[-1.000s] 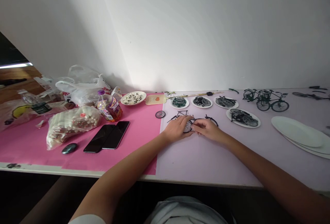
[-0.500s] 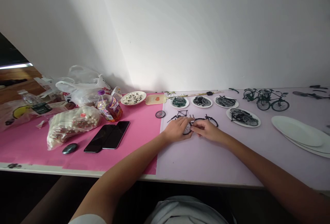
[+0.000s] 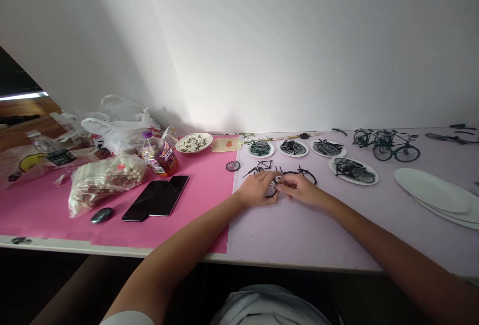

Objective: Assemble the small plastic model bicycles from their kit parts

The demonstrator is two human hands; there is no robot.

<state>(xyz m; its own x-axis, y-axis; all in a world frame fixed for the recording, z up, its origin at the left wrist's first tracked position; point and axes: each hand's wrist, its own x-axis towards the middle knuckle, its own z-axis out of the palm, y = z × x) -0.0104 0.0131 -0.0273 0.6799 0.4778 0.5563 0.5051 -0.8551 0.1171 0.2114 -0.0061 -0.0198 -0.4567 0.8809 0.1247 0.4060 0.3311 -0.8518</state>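
Head view: both hands' fingers [image 3: 287,184] on spoked wheel [image 3: 271,190]; frame [image 3: 265,161], loaded plates [image 3: 272,151] beyond.

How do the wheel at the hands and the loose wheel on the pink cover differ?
The held wheel is in the left hand, with the right hand at it; the loose wheel lies untouched.
The held wheel is partly hidden by fingers; the loose wheel shows whole.
Both have dark rims and thin spokes.

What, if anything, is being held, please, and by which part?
A small spoked wheel: the left hand holds it by the rim. Whether the right hand, close beside it, also has a grip cannot be told.
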